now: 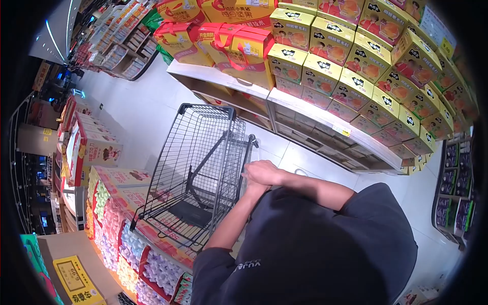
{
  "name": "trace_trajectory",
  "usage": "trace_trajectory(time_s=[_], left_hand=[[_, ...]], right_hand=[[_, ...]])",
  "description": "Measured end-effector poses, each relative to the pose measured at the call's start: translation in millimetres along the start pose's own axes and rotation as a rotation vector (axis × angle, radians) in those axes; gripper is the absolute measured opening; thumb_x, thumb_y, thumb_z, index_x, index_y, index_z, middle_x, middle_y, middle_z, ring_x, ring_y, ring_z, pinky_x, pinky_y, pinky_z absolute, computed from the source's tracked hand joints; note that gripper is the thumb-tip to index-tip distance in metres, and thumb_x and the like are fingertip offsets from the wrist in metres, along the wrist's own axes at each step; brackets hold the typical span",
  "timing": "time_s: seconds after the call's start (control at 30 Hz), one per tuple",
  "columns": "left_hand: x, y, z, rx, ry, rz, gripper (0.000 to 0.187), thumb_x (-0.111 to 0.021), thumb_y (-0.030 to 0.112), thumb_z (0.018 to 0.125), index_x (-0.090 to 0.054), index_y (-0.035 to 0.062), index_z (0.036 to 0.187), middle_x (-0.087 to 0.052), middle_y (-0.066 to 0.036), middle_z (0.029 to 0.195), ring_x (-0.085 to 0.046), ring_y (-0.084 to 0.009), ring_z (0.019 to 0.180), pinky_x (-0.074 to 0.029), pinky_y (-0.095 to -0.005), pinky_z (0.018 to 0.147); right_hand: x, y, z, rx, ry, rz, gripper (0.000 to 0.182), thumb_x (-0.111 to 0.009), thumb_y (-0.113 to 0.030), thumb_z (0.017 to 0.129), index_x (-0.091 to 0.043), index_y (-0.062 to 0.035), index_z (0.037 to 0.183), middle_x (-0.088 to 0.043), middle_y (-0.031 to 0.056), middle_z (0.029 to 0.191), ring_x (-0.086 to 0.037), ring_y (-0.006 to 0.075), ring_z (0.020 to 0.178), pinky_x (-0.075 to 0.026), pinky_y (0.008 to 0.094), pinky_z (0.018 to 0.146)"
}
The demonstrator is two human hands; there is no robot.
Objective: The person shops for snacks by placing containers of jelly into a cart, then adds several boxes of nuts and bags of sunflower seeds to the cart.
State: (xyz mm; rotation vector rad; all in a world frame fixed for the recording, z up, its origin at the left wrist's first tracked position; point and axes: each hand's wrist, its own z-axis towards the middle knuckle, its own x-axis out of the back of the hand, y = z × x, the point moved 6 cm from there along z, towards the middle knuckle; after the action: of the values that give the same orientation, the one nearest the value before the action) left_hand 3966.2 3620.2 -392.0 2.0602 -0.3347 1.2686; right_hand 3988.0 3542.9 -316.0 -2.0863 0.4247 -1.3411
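A black wire shopping cart [178, 152] stands in front of my body, its basket bare in the parts I can see. My right hand [265, 172] lies across my left hand [255, 186], both close against the cart's handle [244, 170]. The right hand's fingers are bent over the left one. Most of the left hand's fingers are hidden beneath, so their grip on the handle does not show.
Yellow snack boxes [325, 71] are stacked on a white shelf unit [325, 119], beside red-and-yellow gift boxes [241, 53]. Bins of wrapped sweets [132, 249] and a yellow price sign [76, 279] line the near left. Pale tiled floor [162, 91] runs between the displays.
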Motion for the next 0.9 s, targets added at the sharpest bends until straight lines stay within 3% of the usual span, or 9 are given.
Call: trace_trajectory(time_s=[0.1,0.33,0.4,0.47,0.57,0.63,0.73,0.9], left_hand=[[-5,-23,16,-0.11,0.009,-0.019,0.044,-0.059,0.033,0.087,-0.059,0.0093,0.124,-0.055,-0.019,0.131,-0.052,-0.0299,0.12,-0.04,-0.0405,0.101],[-18,-55,10,-0.346,-0.02,-0.008,0.047,-0.06,0.031,0.087,-0.058,0.0056,0.126,-0.051,-0.02,0.136,-0.049,-0.0273,0.123,-0.037,-0.0388,0.103],[-11,-62,11,-0.34,-0.055,0.01,0.048,-0.06,0.032,0.087,-0.057,0.0063,0.127,-0.049,-0.02,0.137,-0.047,-0.0286,0.125,-0.035,-0.042,0.103],[3,-69,21,-0.33,-0.091,0.022,0.049,-0.06,0.033,0.086,-0.055,0.0069,0.128,-0.047,-0.02,0.139,-0.044,-0.0299,0.126,-0.034,-0.0452,0.103],[8,-60,23,-0.298,-0.135,0.04,0.052,-0.06,0.034,0.086,-0.053,0.0078,0.13,-0.044,-0.02,0.141,-0.04,-0.0319,0.129,-0.031,-0.0501,0.103],[11,-54,21,-0.265,-0.161,0.056,0.053,-0.06,0.035,0.086,-0.052,0.0084,0.131,-0.041,-0.02,0.142,-0.038,-0.0332,0.13,-0.029,-0.0533,0.103],[17,-52,20,-0.193,-0.201,0.071,0.056,-0.06,0.036,0.086,-0.049,0.0093,0.133,-0.038,-0.02,0.144,-0.034,-0.0352,0.133,-0.027,-0.0581,0.102],[29,-49,14,-0.015,-0.248,0.094,0.06,-0.06,0.039,0.085,-0.046,0.0108,0.136,-0.033,-0.019,0.147,-0.027,-0.0385,0.137,-0.022,-0.0661,0.102]], right_hand=[[0,-14,14,-0.064,0.174,-0.018,0.039,-0.056,-0.036,0.092,-0.061,0.0018,0.1,-0.063,0.0217,0.096,-0.064,0.0412,0.089,-0.053,0.0508,0.075],[-22,-32,42,-0.229,0.087,-0.027,0.039,-0.055,-0.038,0.093,-0.059,-0.0007,0.104,-0.059,0.0244,0.105,-0.063,0.0431,0.09,-0.052,0.0515,0.077],[-21,-38,41,-0.206,0.217,-0.032,0.03,-0.05,-0.029,0.093,-0.057,-0.0001,0.099,-0.06,0.0222,0.096,-0.065,0.0412,0.086,-0.053,0.0512,0.074],[-24,-36,44,-0.252,0.255,-0.04,0.032,-0.05,-0.031,0.094,-0.057,0.0002,0.1,-0.06,0.0228,0.099,-0.065,0.0416,0.087,-0.053,0.0512,0.074],[-20,-41,46,-0.27,0.248,-0.066,0.035,-0.05,-0.034,0.095,-0.057,-0.0002,0.102,-0.059,0.0221,0.1,-0.064,0.0412,0.087,-0.053,0.0509,0.075],[-25,-39,49,-0.336,0.08,-0.022,0.044,-0.051,-0.041,0.094,-0.056,0.0007,0.109,-0.056,0.0264,0.114,-0.062,0.0434,0.095,-0.051,0.0505,0.082],[-29,-39,49,-0.286,0.176,-0.044,0.045,-0.051,-0.04,0.095,-0.055,0.0019,0.108,-0.059,0.0248,0.106,-0.062,0.0427,0.095,-0.051,0.0499,0.082],[-33,-43,53,-0.238,0.13,-0.061,0.044,-0.05,-0.04,0.095,-0.054,0.0025,0.107,-0.06,0.0252,0.104,-0.063,0.042,0.093,-0.051,0.0503,0.08]])
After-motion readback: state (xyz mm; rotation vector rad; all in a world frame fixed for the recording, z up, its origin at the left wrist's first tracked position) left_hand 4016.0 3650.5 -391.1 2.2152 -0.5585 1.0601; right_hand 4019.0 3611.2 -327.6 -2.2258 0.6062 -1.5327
